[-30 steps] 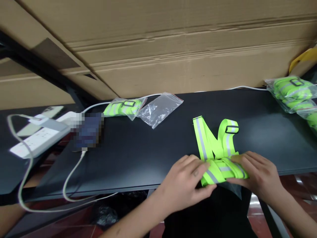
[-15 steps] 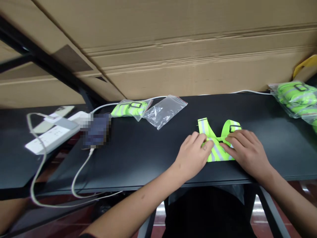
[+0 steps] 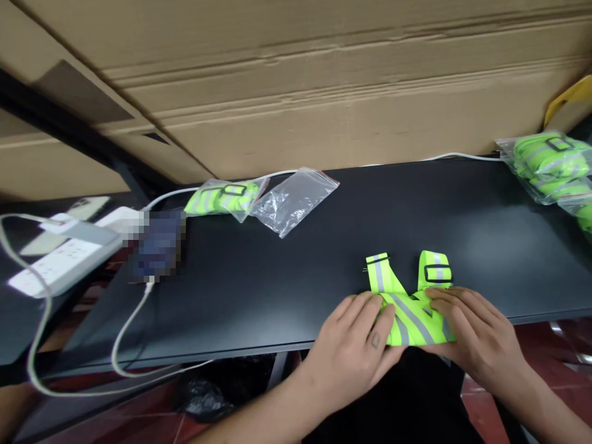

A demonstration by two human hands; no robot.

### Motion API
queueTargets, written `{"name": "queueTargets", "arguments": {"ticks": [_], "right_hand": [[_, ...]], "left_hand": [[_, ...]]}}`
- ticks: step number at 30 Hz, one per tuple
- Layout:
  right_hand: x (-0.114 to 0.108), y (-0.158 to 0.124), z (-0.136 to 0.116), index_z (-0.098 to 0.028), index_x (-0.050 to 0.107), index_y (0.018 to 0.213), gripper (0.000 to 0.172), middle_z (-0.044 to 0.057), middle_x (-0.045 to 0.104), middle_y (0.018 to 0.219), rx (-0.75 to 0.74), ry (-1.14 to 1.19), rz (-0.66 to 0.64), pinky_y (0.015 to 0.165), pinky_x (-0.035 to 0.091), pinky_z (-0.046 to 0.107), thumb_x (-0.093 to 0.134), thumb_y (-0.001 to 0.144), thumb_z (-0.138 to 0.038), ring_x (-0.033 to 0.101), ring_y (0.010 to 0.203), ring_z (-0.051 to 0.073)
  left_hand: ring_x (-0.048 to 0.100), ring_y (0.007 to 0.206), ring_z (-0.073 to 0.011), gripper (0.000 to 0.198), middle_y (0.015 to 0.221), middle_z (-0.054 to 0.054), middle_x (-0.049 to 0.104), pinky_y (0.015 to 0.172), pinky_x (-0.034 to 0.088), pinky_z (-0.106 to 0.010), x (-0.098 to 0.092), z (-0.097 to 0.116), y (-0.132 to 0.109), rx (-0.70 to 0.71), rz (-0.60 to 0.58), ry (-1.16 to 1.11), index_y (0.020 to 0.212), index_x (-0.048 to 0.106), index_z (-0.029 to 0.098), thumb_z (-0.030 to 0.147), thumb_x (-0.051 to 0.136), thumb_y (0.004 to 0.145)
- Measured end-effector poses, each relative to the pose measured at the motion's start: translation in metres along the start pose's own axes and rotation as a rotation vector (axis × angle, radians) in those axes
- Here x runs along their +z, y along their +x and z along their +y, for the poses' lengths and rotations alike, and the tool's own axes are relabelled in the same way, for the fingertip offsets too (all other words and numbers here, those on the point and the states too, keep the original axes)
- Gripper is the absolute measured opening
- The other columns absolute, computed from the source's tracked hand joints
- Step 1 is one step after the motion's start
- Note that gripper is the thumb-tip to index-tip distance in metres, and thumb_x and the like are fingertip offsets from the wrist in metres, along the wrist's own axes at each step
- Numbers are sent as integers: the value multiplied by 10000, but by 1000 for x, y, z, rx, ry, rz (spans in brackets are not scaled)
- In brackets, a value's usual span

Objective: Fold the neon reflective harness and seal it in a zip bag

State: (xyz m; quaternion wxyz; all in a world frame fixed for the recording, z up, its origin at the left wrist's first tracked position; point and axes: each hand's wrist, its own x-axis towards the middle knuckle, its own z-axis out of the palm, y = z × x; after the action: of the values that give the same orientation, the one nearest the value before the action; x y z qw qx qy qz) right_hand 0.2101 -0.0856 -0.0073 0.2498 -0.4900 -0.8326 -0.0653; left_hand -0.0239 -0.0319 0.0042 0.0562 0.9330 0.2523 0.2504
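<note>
A folded neon-yellow reflective strap vest (image 3: 414, 317) with silver stripes lies at the near edge of the black table. My left hand (image 3: 356, 339) grips its left side, fingers on top and thumb along the near edge. On the other side my right hand (image 3: 483, 339) pinches the vest in the same way, its thumb partly hidden beneath the fabric. Two strap ends stick up away from me; the right one carries a black buckle (image 3: 437, 273), the left one a dark slider (image 3: 378, 259).
An empty clear zip bag (image 3: 296, 200) lies at the back beside a bagged vest (image 3: 224, 197). More bagged vests (image 3: 550, 163) are piled at the far right. A white power strip (image 3: 69, 253), a blurred-out dark device (image 3: 160, 243) and cables occupy the left. Cardboard (image 3: 324, 92) stands behind the table (image 3: 259, 290).
Both hands have drawn the vest toward me, to the table's near edge. My thumbs have moved from on top of the vest to its near edge. The view has shifted slightly right.
</note>
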Motion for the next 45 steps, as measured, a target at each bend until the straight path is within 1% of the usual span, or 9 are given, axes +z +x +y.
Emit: {"name": "queueTargets", "arguments": {"ticks": [9,13,17,22,28,31,36,40,45], "right_hand": [[7,72,60,-178,667,842,356,114,647,968,100,92,-214,862,492,427,477,1013,-427,531,968,271],[29,81,78,-145,648,1049,332,143,659,1106,163,49,-217,938,481,488,440,1024,-403,561,1053,294],[36,77,63,-87,549,1308,375,167,630,1324,5,-66,-132,1080,405,496,400,1044,-307,499,1310,306],[30,67,27,-198,380,1526,704,149,483,1526,-156,-206,-269,961,449,583,464,968,-620,535,1271,408],[23,53,14,-329,407,1513,615,118,530,1488,-118,-265,-312,881,462,505,515,964,-588,578,1218,371],[16,40,11,-344,448,1483,716,106,528,1488,-110,-215,-324,884,445,509,500,888,-739,550,1243,379],[5,15,5,-334,479,1463,741,117,601,1371,-132,-177,-272,886,415,509,643,831,-685,541,1206,379],[0,5,3,-291,515,1440,596,127,641,1263,-144,-182,-245,882,406,490,646,866,-198,561,1121,352],[0,4,4,-270,550,1396,588,134,658,1200,-160,-179,-190,855,427,478,513,853,-48,569,1069,329]], "left_hand": [[464,1114,-261,353,1142,-103,554,993,437,-440,10,-59,54,-313,-165,-306,900,610,175,405,385,1044],[457,1121,-285,301,1195,-104,550,968,400,-484,25,-73,67,-478,-187,-238,1187,561,183,389,414,1023],[462,1158,-296,306,1166,-78,615,974,374,-488,29,-74,70,-469,-204,-251,1285,499,216,354,414,1025],[526,1070,-269,162,1003,-47,674,943,397,-466,31,-70,65,-475,-129,-281,1121,513,197,284,447,1001],[621,993,-192,195,1004,-38,674,887,508,-364,2,-92,54,-345,-61,-417,1089,537,221,226,360,1008],[593,1124,-250,225,1135,-97,647,1015,468,-442,-29,-131,46,-322,27,-75,1117,569,196,346,456,993],[414,1373,-432,602,1409,-210,510,1091,379,-587,-43,-182,28,-441,-211,368,1347,508,143,555,549,910],[580,1179,-410,599,1286,-196,615,970,484,-539,-40,-145,21,-505,-435,404,1350,540,120,566,432,965],[616,1154,-369,888,1360,-155,593,930,528,-489,-60,-85,35,-331,-635,136,1478,432,202,774,561,811]]}}
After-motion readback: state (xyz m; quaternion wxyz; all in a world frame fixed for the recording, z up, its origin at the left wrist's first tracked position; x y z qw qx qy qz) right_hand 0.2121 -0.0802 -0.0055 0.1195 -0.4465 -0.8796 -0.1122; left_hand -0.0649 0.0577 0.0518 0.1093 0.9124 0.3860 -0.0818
